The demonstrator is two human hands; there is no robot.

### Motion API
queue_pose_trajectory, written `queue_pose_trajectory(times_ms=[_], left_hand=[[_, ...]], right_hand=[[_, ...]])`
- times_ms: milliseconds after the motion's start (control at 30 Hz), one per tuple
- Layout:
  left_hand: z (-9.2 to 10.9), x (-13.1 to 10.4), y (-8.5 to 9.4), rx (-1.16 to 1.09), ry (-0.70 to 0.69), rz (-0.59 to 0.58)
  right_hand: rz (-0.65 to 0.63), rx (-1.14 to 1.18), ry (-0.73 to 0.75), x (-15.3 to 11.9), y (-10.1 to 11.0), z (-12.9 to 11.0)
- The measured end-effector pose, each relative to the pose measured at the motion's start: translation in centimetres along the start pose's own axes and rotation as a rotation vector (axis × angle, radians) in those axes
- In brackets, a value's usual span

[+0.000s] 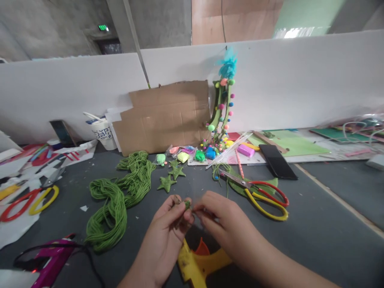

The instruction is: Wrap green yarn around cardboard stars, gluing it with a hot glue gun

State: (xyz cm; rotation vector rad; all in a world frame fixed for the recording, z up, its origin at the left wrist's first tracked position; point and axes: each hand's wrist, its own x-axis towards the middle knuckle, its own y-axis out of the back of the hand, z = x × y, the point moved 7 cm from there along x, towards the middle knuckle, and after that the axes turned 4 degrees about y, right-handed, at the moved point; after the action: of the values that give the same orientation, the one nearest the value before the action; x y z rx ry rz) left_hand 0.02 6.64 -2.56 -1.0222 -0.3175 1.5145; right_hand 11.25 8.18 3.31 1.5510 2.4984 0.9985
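Near the lower middle of the head view, my left hand [169, 228] is closed round a small green piece [187, 204], most of it hidden by the fingers. My right hand [220, 218] is pinched at the right side of that piece; what lies between its fingertips is too small to make out. Just beyond the hands lie green stars [166, 183]. A hank of green yarn [105, 216] spreads to the left. Below the hands is a yellow glue gun [192, 266] with an orange trigger, partly covered by my right hand.
Scissors with red and yellow handles [267, 196] lie open at right, near a black phone [277, 162]. Cardboard [168, 116] and a pompom-covered green decoration [222, 104] stand behind. A magenta glue gun [55, 260], more scissors [45, 200] and paper scraps are at left.
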Motion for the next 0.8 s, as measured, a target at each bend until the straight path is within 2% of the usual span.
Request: queue_pose_trajectory(times_ms=[67, 133, 267, 367, 600, 800], left_hand=[[0.0, 0.1, 0.4, -0.005, -0.015, 0.037], [0.0, 0.2, 0.7, -0.011, -0.019, 0.068], [0.1, 0.3, 1.0, 0.025, -0.028, 0.098], [0.4, 0.2, 0.6, 0.112, -0.072, 0.073], [1.9, -0.5, -0.6, 0.495, -0.312, 0.031], [2.6, -0.4, -0.2, 0.646, -0.397, 0.065]], right_hand=[[-0.015, -0.018, -0.058, -0.1, -0.4, 0.7], [-0.013, -0.116, -0.035, -0.2, -0.8, 0.9], [0.014, -0.540, 0.212, -1.1, -1.9, 0.1], [-0.021, -0.699, 0.313, -1.7, -2.7, -0.1], [-0.043, -0.703, 0.372, -1.6, -1.9, -0.9], [-0.036, -0.649, 0.350, -1.3, -1.4, -0.9]])
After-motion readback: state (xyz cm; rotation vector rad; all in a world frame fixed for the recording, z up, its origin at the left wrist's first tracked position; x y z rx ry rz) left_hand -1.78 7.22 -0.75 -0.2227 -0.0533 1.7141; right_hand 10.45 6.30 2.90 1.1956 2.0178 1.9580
